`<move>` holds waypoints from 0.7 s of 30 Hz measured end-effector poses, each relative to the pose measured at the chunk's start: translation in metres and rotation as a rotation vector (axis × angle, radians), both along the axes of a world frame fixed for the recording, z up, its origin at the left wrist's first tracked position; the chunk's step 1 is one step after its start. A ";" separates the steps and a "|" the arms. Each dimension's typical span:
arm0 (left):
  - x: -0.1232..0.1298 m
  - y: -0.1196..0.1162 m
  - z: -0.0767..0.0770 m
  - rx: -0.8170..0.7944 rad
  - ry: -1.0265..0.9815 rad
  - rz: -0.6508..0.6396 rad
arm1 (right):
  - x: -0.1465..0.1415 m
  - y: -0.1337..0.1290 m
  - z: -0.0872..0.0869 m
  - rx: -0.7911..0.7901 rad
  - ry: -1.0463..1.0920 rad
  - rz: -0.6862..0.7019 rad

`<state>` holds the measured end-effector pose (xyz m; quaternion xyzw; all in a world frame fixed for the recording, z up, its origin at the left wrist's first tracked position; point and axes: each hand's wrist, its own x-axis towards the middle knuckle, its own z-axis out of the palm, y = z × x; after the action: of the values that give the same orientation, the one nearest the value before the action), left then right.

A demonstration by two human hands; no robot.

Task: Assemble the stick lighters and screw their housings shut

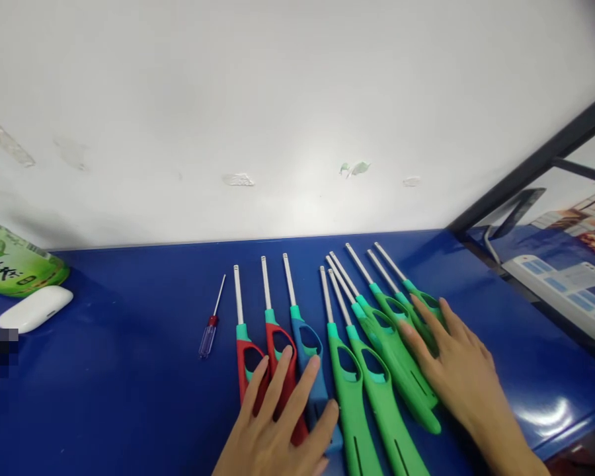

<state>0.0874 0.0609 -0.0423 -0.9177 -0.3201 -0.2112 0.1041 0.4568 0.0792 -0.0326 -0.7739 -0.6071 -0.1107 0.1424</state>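
Note:
Long-nosed lighters lie in a row on the blue table, their metal tips toward the wall. Two red lighters [242, 350] are at the left of the row, beside one blue lighter [317, 387]. Several green lighters [352, 403] fill the right part, some of them overlapping. My left hand [282, 423] rests with spread fingers over the red and blue handles. Over the rightmost green handles lies my right hand [459, 373], its fingers apart. Neither hand is wrapped round a lighter. A small screwdriver [209, 336] with a clear purple handle lies left of the row.
On the left, a green bottle [22, 264] lies near a white earbud case [36, 309]. A white wall [277, 119] rises behind the blue table [129, 396]. At the right are a black frame [525, 158] and a white device [565, 291].

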 end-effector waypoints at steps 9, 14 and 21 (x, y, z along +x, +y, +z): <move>-0.014 -0.008 -0.002 0.017 -0.017 -0.011 | -0.071 -0.049 0.027 0.058 -0.331 0.718; -0.018 -0.004 0.000 0.018 -0.022 0.004 | -0.110 -0.032 0.024 0.061 -0.297 0.749; -0.017 0.000 0.001 0.055 -0.039 0.046 | -0.113 -0.017 0.041 0.092 -0.130 0.720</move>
<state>0.0706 0.0608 -0.0411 -0.9027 -0.3370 -0.2352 0.1280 0.3442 0.0624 0.0080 -0.4948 -0.8427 -0.1295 0.1682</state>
